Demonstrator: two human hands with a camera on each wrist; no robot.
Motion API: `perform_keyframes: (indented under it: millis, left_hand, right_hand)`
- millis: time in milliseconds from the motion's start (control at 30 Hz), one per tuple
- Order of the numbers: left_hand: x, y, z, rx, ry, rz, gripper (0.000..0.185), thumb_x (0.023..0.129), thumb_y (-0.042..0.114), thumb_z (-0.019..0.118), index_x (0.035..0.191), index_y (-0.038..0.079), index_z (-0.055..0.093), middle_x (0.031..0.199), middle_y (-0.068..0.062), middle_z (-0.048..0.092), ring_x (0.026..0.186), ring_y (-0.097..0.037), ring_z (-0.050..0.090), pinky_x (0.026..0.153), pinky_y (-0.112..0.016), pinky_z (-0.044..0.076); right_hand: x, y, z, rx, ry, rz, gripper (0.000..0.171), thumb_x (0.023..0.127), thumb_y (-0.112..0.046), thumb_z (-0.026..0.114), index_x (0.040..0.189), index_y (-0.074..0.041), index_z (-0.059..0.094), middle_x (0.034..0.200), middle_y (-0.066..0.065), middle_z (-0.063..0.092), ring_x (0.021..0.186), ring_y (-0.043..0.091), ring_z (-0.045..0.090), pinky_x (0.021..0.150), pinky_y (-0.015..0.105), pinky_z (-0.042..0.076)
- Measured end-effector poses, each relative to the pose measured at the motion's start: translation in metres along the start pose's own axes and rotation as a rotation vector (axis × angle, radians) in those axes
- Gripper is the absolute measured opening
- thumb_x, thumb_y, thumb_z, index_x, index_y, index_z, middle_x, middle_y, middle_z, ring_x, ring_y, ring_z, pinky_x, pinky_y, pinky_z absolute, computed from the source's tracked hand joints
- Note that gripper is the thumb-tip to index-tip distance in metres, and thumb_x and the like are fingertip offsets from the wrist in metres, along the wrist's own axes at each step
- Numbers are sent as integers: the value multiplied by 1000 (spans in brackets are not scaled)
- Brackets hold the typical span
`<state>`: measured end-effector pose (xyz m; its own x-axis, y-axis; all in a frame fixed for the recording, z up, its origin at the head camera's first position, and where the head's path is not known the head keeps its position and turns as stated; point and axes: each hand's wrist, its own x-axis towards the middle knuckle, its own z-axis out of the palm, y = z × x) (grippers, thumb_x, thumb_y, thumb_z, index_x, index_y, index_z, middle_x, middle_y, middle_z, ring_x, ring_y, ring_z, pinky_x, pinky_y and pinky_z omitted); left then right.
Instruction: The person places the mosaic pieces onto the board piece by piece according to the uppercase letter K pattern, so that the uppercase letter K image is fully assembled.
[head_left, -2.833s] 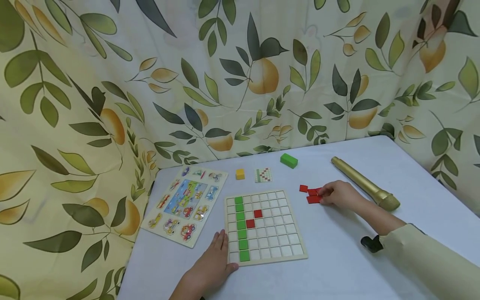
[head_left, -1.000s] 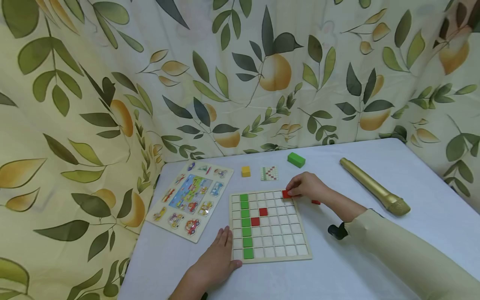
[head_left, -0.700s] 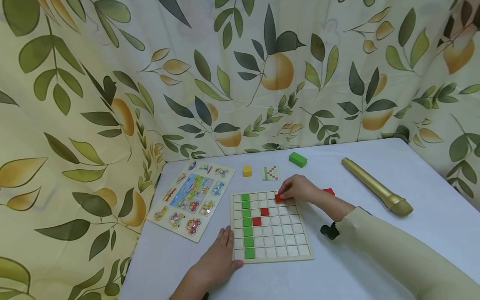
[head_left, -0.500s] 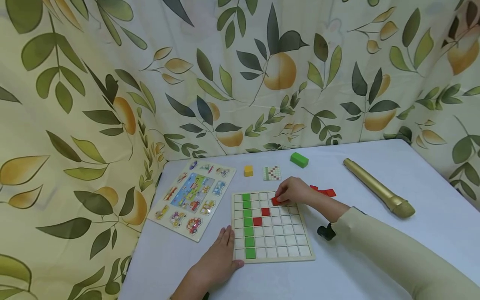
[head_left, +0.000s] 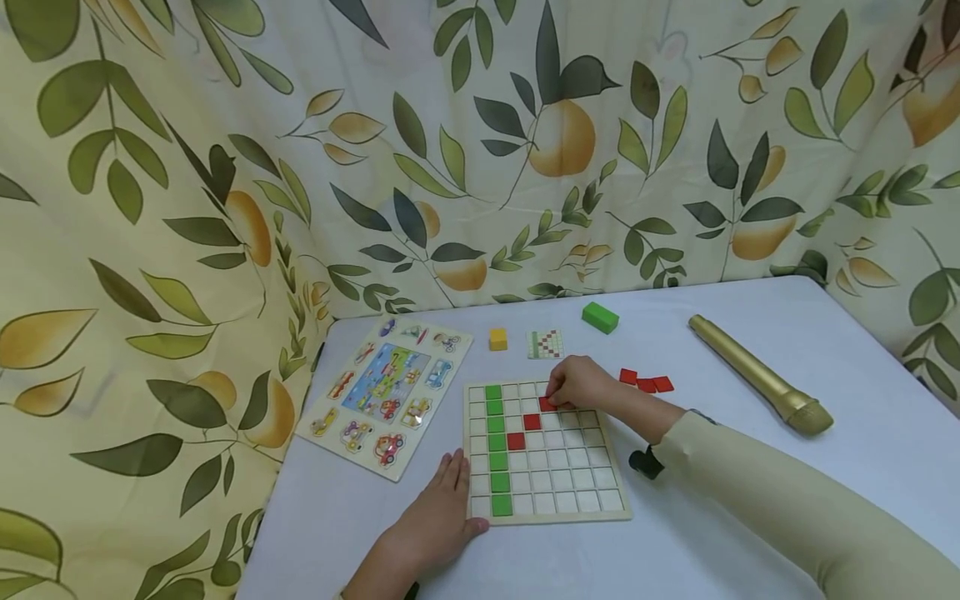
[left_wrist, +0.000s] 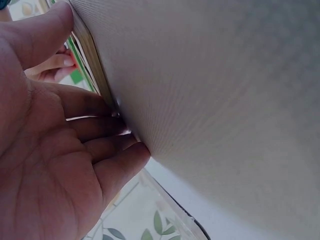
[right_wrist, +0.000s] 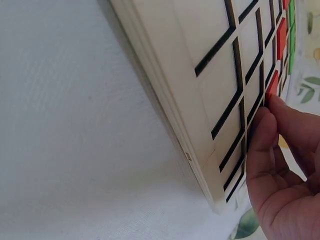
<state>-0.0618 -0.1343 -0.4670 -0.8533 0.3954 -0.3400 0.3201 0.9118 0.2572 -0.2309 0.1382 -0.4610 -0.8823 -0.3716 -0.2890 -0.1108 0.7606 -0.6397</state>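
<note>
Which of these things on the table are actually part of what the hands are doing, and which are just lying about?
In use: grid board, red tile pinched by right hand, spare red tiles, left hand steadying the board, green tiles.

Lying about: vehicle puzzle, yellow cube, green block, gold microphone. The pattern card may serve as a guide.

Soft, even light is filling the head view, making only faint shadows on the white cloth-covered table (head_left: 750, 517). Both wrist views are looking dim and blurry up close.
</note>
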Motion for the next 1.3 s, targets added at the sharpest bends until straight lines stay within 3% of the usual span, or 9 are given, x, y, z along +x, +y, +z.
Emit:
perform_keyframes:
  millis: [267, 467, 633, 1000, 1300]
  left_hand:
    - [-2, 3, -2, 9, 5, 6, 89, 96, 49, 62, 154, -9, 29, 163, -24, 21, 151, -39, 17, 118, -47, 27]
    - [-1, 4, -1, -11, -7, -4, 89, 96, 49, 63, 154, -8, 28, 163, -22, 21, 151, -38, 16, 119, -47, 27]
    - [-1, 5, -1, -7, -5, -4, 89, 95, 49, 63, 154, -8, 28, 163, -23, 21, 151, -38, 16, 119, -47, 27]
    - [-2, 6, -3, -31, -29, -42, 90, 95, 51, 64, 155, -6, 28, 164, -20, 20, 152, -36, 14, 118, -49, 28]
    - [-3, 7, 0, -37, -25, -39, 91, 94, 50, 65, 155, -6, 27, 164, -21, 20, 152, -36, 14, 117, -50, 28]
  right_hand:
    - [-1, 1, 1, -24, 16, -6, 5, 89, -8, 77, 86, -6, 74, 78, 0, 67, 75, 17, 56, 64, 27, 50]
    - [-8, 8, -3, 53, 25, 16, 6, 91, -14, 77, 92, -9, 75, 86, 1, 68, 83, 18, 57, 69, 27, 51]
    - [-21, 18, -17, 113, 72, 11, 10, 92, -16, 75, 96, -7, 74, 86, 2, 69, 78, 18, 60, 68, 28, 52]
    - [-58, 64, -57, 143, 180, 61, 21, 94, -16, 73, 107, 0, 72, 92, 6, 70, 82, 20, 65, 73, 31, 55]
    - [-86, 97, -65, 84, 261, 74, 21, 91, -18, 76, 104, -2, 75, 93, 5, 70, 86, 23, 59, 71, 31, 51]
